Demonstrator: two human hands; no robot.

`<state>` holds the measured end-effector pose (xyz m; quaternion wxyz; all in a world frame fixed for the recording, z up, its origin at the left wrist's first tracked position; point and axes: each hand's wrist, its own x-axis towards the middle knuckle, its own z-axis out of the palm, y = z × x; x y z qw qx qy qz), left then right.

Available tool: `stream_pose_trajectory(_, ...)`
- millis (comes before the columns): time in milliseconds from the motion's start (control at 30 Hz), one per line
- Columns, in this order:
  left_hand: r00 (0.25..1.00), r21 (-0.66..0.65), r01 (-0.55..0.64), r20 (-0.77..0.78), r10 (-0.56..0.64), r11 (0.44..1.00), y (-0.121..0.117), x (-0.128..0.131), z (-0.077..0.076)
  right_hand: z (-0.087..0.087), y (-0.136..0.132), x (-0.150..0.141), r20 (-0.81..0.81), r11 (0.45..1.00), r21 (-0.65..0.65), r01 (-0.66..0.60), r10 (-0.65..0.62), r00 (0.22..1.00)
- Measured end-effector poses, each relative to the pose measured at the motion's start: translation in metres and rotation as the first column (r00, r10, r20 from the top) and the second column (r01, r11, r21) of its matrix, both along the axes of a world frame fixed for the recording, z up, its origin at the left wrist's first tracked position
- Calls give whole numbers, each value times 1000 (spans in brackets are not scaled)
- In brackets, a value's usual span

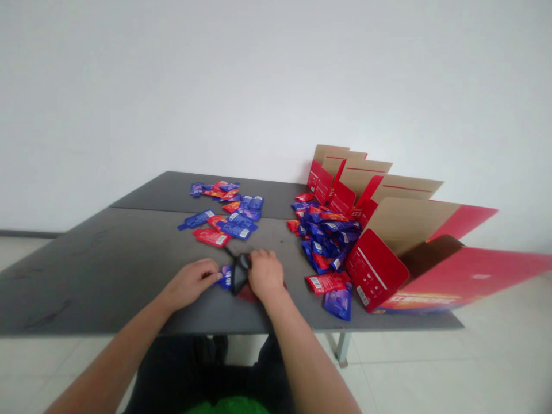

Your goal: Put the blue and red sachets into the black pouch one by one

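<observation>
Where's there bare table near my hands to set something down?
The widest free patch is the grey table left of your left hand, bordered by the scattered blue and red sachets beyond. A narrower strip runs between those sachets and the heaped sachets. It's crowded around the heap, against the red cardboard box, and around your right hand.

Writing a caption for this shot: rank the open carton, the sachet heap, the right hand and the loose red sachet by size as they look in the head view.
1. Open red carton
2. Heap of sachets
3. Right hand and loose red sachet: similar span, hand nearer the camera, so unranked.
</observation>
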<state>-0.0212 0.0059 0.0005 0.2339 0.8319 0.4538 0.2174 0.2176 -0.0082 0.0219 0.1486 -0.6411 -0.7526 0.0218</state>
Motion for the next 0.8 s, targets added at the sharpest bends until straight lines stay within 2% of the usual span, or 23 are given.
stream_pose_trajectory(67,1000,-4,7,4,-7,1000,-1,0,2,5,10,22,27,987,-42,156,-155,988)
stream_pose_trajectory(133,1000,-3,4,9,-4,1000,-1,0,1,14,13,33,41,975,-40,218,-216,976)
stream_pose_trajectory(200,1000,3,7,15,-7,1000,1,0,-1,22,8,25,23,984,18,177,-178,984)
stream_pose_trajectory(267,1000,10,11,17,-12,1000,3,0,-3,23,-2,3,2,994,89,60,-61,998)
stream_pose_trajectory(333,1000,8,15,11,-15,1000,4,-1,-5,17,-11,-19,4,990,115,-85,85,996)
stream_pose_trajectory(400,1000,6,3,1,-3,1000,3,0,-3,8,-15,-28,12,981,94,-172,172,985)
stream_pose_trajectory(433,1000,7,0,-1,0,1000,2,0,-2,3,-13,-26,12,984,73,-161,161,987)
stream_pose_trajectory(500,1000,9,2,1,-2,1000,0,1,0,-1,-4,-10,13,999,19,-41,41,999)
stream_pose_trajectory(567,1000,9,6,10,-6,1000,-1,2,2,2,8,11,27,993,-31,111,-110,994)
stream_pose_trajectory(633,1000,7,2,16,-2,1000,-1,2,2,10,15,24,43,981,-46,186,-184,982)
stream_pose_trajectory(700,1000,9,4,14,-4,1000,0,1,1,19,12,21,23,986,0,166,-166,986)
stream_pose_trajectory(800,1000,17,8,4,-8,1000,2,-1,-3,20,-8,-5,-36,994,101,32,-29,999)
